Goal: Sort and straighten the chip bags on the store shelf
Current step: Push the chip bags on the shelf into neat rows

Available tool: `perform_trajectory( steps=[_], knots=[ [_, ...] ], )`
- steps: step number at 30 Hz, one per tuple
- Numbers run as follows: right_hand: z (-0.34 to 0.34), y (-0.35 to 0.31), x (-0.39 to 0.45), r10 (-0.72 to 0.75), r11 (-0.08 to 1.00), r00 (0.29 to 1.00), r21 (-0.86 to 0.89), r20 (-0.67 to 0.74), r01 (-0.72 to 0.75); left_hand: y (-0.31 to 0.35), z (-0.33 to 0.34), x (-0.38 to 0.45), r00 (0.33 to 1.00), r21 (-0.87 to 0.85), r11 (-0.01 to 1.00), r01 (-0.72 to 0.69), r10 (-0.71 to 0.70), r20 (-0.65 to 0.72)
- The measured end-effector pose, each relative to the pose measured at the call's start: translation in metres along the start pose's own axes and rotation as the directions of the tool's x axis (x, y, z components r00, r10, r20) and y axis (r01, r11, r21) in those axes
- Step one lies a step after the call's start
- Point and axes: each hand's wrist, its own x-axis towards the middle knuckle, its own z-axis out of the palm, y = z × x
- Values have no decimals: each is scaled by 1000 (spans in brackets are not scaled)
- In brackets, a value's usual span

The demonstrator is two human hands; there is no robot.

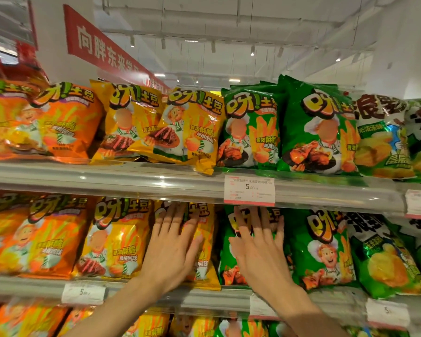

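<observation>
Store shelf: left hand flat on yellow bag, right hand flat on green bag, neither grip closed.

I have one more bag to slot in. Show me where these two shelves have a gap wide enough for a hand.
Only one gap shows: the dark slot on the lower shelf between the yellow bag under the left hand and the green bag under the right hand. The top shelf is crowded, bags overlapping edge to edge; so is the rest of the lower row.

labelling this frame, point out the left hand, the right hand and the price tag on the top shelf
left hand (171, 249), head view, back of the hand
right hand (259, 249), head view, back of the hand
price tag (249, 190), head view, its middle
</observation>
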Motion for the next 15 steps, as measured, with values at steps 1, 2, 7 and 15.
perform_trajectory(
  steps=[1,2,7,15],
  knots=[
    [3,-3,1,0,1000,1000,-27,5,0,-2,4,-1,1000,14,1000,-16,16,10],
    [5,-6,3,5,999,1000,-46,7,-4,-4,7,-1,999,31,999,-27,27,20],
    [9,-14,7,11,997,1000,-81,-19,-13,-9,10,4,998,56,998,-27,24,53],
    [17,-20,10,37,993,999,-108,-31,-40,-10,14,6,999,66,997,-35,33,35]
  ],
)
